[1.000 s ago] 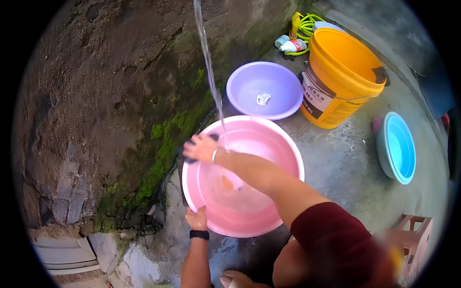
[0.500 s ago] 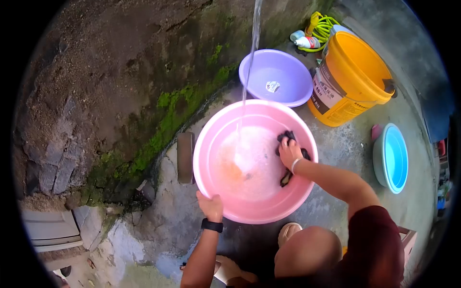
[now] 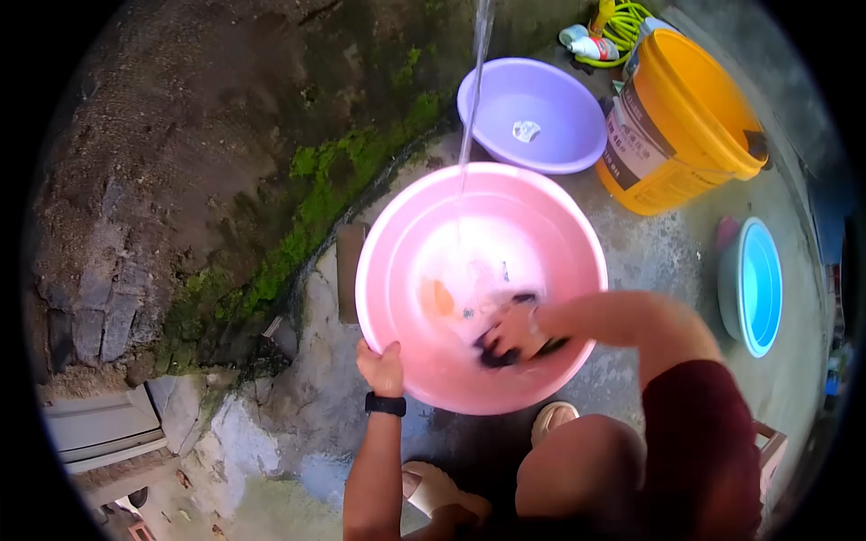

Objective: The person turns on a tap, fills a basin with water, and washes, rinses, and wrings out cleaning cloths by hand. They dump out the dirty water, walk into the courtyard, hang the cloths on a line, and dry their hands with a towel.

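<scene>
A pink basin (image 3: 388, 270) stands tilted slightly on the concrete, with a stream of water (image 3: 472, 117) falling into it from above. My left hand (image 3: 381, 368) grips its near-left rim, thumb over the edge. Inside, low on the right, my right hand (image 3: 516, 332) is pressed onto a dark cloth (image 3: 494, 353), fingers curled over it and smeared by motion. The cloth's full shape is hidden under the hand. An orange patch (image 3: 437, 298) shows on the basin floor left of the cloth.
Behind the pink basin sit a purple basin (image 3: 564, 135) and a yellow bucket (image 3: 645, 171). A green hose (image 3: 624, 27) and bottles (image 3: 593, 48) lie at the back. To the right is a blue basin (image 3: 762, 288). A mossy wall (image 3: 316, 198) rises on the left.
My right hand has swept the dark cloth from the basin's right wall down and left across its floor. My left hand stays on the rim. The view has shifted slightly.
</scene>
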{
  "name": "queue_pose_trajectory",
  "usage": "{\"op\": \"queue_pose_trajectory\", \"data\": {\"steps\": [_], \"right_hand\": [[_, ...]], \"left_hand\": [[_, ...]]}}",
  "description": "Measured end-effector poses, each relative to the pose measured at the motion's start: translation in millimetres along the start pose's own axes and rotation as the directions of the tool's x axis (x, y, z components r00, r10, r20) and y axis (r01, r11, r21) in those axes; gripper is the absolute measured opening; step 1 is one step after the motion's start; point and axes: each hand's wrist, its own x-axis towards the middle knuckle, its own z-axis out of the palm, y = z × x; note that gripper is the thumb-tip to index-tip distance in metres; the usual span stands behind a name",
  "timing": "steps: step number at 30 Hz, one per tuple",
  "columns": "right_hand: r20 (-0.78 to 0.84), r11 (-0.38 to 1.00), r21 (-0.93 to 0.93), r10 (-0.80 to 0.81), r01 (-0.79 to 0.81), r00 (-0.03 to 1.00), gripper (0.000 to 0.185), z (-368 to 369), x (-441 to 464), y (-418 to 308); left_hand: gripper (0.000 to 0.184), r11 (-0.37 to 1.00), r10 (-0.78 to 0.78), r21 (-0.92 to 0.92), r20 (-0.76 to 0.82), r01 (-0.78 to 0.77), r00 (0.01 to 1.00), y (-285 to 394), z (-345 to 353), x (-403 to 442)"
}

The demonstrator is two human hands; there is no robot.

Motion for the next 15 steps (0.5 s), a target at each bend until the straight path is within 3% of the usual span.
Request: {"op": "queue_pose_trajectory", "data": {"steps": [1,2,3,4,5,6,8,9,10,11,12,14,15], "right_hand": [[0.221,0.985,-0.170,0.079,-0.041,0.972,0.040,-16.9,-22.0,14.7],[0.371,0.954,-0.198,0.286,-0.226,0.883,0.037,-38.8,-40.0,31.3],[0.302,0.883,-0.259,0.459,-0.392,0.836,0.039,-55.7,-50.6,49.2],[0.166,0.825,-0.337,0.525,-0.453,0.835,0.038,-62.0,-52.9,72.8],[-0.136,0.765,-0.202,0.596,-0.611,0.791,0.034,-57.4,-41.8,84.9],[-0.420,0.699,-0.211,0.566,-0.683,0.709,0.031,-52.3,-21.7,85.2],[-0.865,0.569,-0.153,0.318,-0.808,0.388,0.028,-46.4,38.8,67.2],[-0.976,0.524,-0.081,0.132,-0.848,0.175,0.027,-44.9,69.3,53.4],[-0.921,0.484,-0.212,0.191,-0.849,0.339,0.034,-44.2,92.9,38.3],[-0.588,0.708,0.208,0.642,-0.675,0.492,0.044,-49.0,116.2,30.1],[-0.330,0.712,0.299,0.702,-0.635,0.632,0.050,-71.9,115.3,0.1],[-0.444,0.888,0.300,0.453,-0.348,0.773,0.050,-63.9,108.7,-15.9],[-0.639,0.987,0.095,0.162,-0.132,0.752,0.045,-48.3,109.2,-3.5]], "left_hand": [[0.024,0.999,0.001,-0.033,0.012,-0.001,1.000,-1.6,2.2,0.5],[0.024,0.997,-0.025,-0.076,0.018,0.027,1.000,-1.8,5.4,0.1],[0.025,0.992,-0.047,-0.118,0.025,0.050,0.999,-0.2,7.7,0.5],[0.025,0.984,-0.066,-0.164,0.030,0.070,0.997,2.2,11.0,1.1],[0.027,0.973,-0.099,-0.206,0.037,0.105,0.994,6.0,14.7,0.4],[0.028,0.960,-0.126,-0.245,0.047,0.134,0.991,12.3,18.8,-0.7],[0.031,0.939,-0.152,-0.300,0.075,0.168,0.986,27.6,24.0,3.1],[0.033,0.933,-0.163,-0.309,0.092,0.184,0.982,36.0,22.7,4.3],[0.035,0.927,-0.174,-0.317,0.115,0.202,0.978,45.0,22.0,5.0],[0.036,0.930,-0.174,-0.311,0.105,0.198,0.979,55.1,18.8,6.4],[0.037,0.933,-0.167,-0.306,0.099,0.190,0.981,67.9,14.3,12.3],[0.037,0.946,-0.165,-0.278,0.030,0.167,0.986,107.3,7.6,16.6],[0.035,0.967,-0.115,-0.221,0.048,0.123,0.992,122.2,-1.3,21.0]]}}
